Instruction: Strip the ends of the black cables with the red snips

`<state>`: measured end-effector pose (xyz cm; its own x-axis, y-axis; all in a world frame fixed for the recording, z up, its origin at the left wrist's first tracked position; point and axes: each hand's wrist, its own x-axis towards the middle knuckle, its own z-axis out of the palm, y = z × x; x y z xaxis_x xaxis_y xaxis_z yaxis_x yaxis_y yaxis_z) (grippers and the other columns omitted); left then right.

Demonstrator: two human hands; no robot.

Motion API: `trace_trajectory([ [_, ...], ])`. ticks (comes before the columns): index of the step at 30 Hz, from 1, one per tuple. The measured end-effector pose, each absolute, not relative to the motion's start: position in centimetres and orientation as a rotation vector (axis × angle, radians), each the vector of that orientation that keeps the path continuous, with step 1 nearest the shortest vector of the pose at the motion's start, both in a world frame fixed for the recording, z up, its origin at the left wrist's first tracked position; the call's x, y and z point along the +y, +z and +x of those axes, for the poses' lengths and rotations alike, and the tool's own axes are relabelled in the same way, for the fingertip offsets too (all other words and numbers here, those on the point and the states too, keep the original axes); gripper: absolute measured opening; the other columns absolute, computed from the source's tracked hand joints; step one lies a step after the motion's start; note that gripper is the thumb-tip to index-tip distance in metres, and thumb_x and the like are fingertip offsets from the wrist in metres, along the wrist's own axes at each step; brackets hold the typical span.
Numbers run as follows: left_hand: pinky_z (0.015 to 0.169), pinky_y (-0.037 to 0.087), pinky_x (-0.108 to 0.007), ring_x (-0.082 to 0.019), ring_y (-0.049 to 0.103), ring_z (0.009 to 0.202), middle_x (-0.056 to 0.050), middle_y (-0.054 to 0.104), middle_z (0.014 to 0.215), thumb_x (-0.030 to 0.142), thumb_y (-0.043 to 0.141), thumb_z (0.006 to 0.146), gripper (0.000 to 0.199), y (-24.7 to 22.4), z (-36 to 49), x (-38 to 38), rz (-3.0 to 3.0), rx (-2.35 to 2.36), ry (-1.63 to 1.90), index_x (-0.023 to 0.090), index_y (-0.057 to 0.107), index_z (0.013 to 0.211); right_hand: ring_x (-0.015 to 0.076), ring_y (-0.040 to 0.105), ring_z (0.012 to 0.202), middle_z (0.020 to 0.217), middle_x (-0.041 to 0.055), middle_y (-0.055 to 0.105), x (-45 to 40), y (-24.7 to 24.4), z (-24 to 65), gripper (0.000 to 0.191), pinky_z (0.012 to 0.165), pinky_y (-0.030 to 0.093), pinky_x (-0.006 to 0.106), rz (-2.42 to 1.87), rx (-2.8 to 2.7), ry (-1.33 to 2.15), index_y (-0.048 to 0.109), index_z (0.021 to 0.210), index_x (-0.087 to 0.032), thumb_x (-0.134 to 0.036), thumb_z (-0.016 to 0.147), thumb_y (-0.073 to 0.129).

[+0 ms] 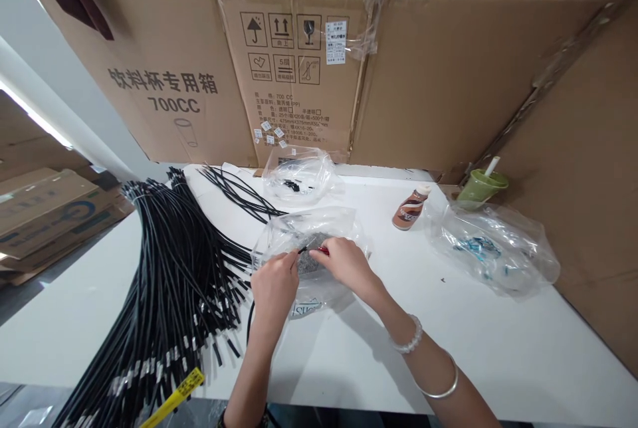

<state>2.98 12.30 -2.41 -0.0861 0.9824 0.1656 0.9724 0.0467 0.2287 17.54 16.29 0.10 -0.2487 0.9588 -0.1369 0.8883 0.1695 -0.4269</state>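
Black cable tip [302,250], pinched in the left hand [274,283], points rightward at a red item [323,250] gripped in the right hand [347,265], both above a clear bag [321,292] midway between the surface's [498,348] front and back edges.

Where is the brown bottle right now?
In the head view, the brown bottle is right of centre on the white table, between the right hand and the rightmost clear bag.
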Motion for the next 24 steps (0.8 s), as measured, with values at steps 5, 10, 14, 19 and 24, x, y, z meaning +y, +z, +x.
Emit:
trace_trajectory([
  [5,0.054,0.030,-0.030,-0.024,0.070,0.078,-0.004,0.076,0.089,0.025,0.044,0.093,0.030,-2.0,3.1,12.5,2.120,2.246,0.367,0.026,0.073,0.100,0.0216,0.064,0.076,0.082,0.0097,0.069,16.4,-0.4,17.3,0.036,0.056,0.026,0.027,-1.819,-2.336,0.559,0.063,0.076,-0.017,-0.041,0.096,0.045],
  [10,0.054,0.028,-0.030,-0.024,0.070,0.078,-0.004,0.076,0.088,0.022,0.043,0.093,0.030,-1.8,3.4,12.5,2.110,2.238,0.343,0.026,0.073,0.097,0.0230,0.065,0.077,0.080,0.0089,0.070,16.3,-0.8,17.1,0.036,0.056,0.025,0.028,-1.811,-2.364,0.538,0.063,0.077,-0.018,-0.043,0.096,0.046],
  [14,0.054,0.029,-0.030,-0.024,0.070,0.077,-0.005,0.076,0.087,0.023,0.042,0.093,0.032,-2.0,3.5,12.4,2.079,2.251,0.354,0.026,0.073,0.098,0.0243,0.065,0.076,0.078,0.0088,0.069,16.1,-0.9,16.9,0.035,0.054,0.022,0.029,-1.794,-2.340,0.548,0.060,0.073,-0.018,-0.042,0.095,0.046],
  [19,0.055,0.032,-0.029,-0.024,0.070,0.079,-0.005,0.077,0.090,0.024,0.044,0.093,0.031,-2.1,3.2,12.6,2.029,2.263,0.402,0.025,0.074,0.098,0.0212,0.061,0.066,0.066,0.0050,0.064,15.4,-0.6,17.5,0.037,0.053,0.021,0.028,-1.782,-2.245,0.612,0.051,0.062,-0.019,-0.041,0.091,0.050],
  [24,0.063,0.041,-0.029,-0.025,0.071,0.087,-0.004,0.078,0.091,0.028,0.048,0.092,0.029,-2.4,2.0,12.8,1.965,2.269,0.518,0.025,0.075,0.104,0.0158,0.055,0.059,0.061,-0.0001,0.061,14.9,-0.8,18.8,0.038,0.053,0.029,0.025,-1.801,-2.013,0.669,0.051,0.064,-0.020,-0.047,0.091,0.049],
])
